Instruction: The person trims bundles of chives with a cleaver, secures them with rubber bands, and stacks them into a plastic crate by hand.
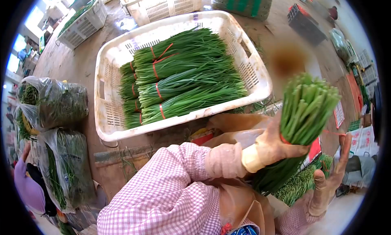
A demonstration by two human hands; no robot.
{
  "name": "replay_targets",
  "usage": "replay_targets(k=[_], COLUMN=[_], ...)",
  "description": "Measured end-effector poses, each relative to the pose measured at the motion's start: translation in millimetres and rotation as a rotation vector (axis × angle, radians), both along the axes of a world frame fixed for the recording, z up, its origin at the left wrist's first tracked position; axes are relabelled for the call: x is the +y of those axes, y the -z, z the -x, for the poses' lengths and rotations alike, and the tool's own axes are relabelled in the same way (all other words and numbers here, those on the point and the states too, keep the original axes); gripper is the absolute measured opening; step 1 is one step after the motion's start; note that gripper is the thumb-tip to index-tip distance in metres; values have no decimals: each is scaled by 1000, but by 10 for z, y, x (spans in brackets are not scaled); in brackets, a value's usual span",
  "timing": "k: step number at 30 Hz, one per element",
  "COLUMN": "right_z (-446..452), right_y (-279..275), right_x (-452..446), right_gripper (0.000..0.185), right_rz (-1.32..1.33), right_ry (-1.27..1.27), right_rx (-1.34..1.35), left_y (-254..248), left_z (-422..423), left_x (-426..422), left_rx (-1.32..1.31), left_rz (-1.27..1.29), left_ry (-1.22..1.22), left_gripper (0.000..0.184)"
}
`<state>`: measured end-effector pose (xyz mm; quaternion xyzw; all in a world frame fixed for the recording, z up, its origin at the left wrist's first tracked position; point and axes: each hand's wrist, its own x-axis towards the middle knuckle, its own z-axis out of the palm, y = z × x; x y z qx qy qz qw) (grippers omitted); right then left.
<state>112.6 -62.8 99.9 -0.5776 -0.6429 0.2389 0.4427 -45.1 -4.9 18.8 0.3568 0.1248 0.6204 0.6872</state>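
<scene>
My left hand, gloved with bare fingers, is closed around a bunch of garlic chives. The pale cut stems point up and the dark leaves hang below the grip. A red tie shows around the bunch beside my fingers. To the right, my right hand is raised with thumb and fingers spread apart. A thin red strand runs from near the bunch to its fingertips; whether it is gripped there I cannot tell. Tied bunches of chives lie in layers in the white plastic crate ahead.
More loose chives lie below my hands. Bagged greens stand at left. Another white crate, a crate of greens and a wrapped bale sit farther back. A person in a purple sleeve is at far left.
</scene>
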Motion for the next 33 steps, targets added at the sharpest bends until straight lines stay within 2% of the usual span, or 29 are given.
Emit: replay_targets(k=[1,2,3,4,5,7,8,9,11,12,13,15,16,17,19,20,22,23,25,26,28,29,31,32,33], right_z=[142,146,-1,-45,-61,156,175,195,216,191,177,181,221,351,336,430,669,799,1097,1265,1644,1918,2344,2572,2741], right_y=[-16,99,315,469,526,518,578,612,661,697,679,620,516,425,296,288,284,288,290,193,188,157,169,247,240], right_x=[117,202,262,335,339,327,337,390,535,612,670,787,838,883,1075,1148,1262,1323,1457,1556,1758,1859,2080,2196,2215], right_gripper=[119,124,122,120,120,110,100,100,92,80,80,75,72,71,85,85,80,80,75,75,73,69,71,72,74], right_rz=[-98,23,52,78,80,322,313,310,197,141,138,160,152,141,323,326,354,357,326,405,49,-127,-69,-149,-349], right_ry=[39,-73,-141,-210,-220,-191,-166,-164,-68,-121,-120,-78,-90,-105,-112,-125,-251,-265,-489,-529,-782,-772,-875,-815,-797], right_rx=[139,178,113,48,44,421,392,387,172,202,200,193,195,289,237,243,166,165,50,-189,-523,-620,-597,-773,-865], left_y=[-29,-92,-147,-182,-214,-292,-354,-359,-350,-305,-253,-248,-218,-318,-481,-465,-390,-301,-162,-141,-250,-316,-511,-425,-293], left_z=[-12,-25,-21,4,39,101,116,130,126,136,169,412,621,872,1206,1291,1414,1481,1686,1793,2097,2272,2742,3018,3304], left_x=[38,64,110,195,258,348,371,406,481,546,583,628,676,613,519,497,437,525,847,956,1051,1087,1111,1176,1233], left_rx=[-5,-28,-48,85,83,177,64,59,48,166,164,552,732,974,1449,1459,1596,1607,1783,1785,1921,1984,2122,2118,2113], left_rz=[7,-6,-25,-116,-113,-58,-27,-29,20,2,-1,-98,-226,-277,-464,-454,-1078,-1067,-1318,-1314,-1290,-1275,-915,-894,-871], left_ry=[-9,-37,-66,-194,-204,-261,-288,-287,-229,-264,-263,-178,-55,-3,46,39,-981,-988,-1187,-1188,-972,-858,-423,-543,-667], left_gripper=[77,79,81,80,80,78,76,76,76,81,81,90,100,94,71,71,49,49,47,47,59,66,80,85,91])
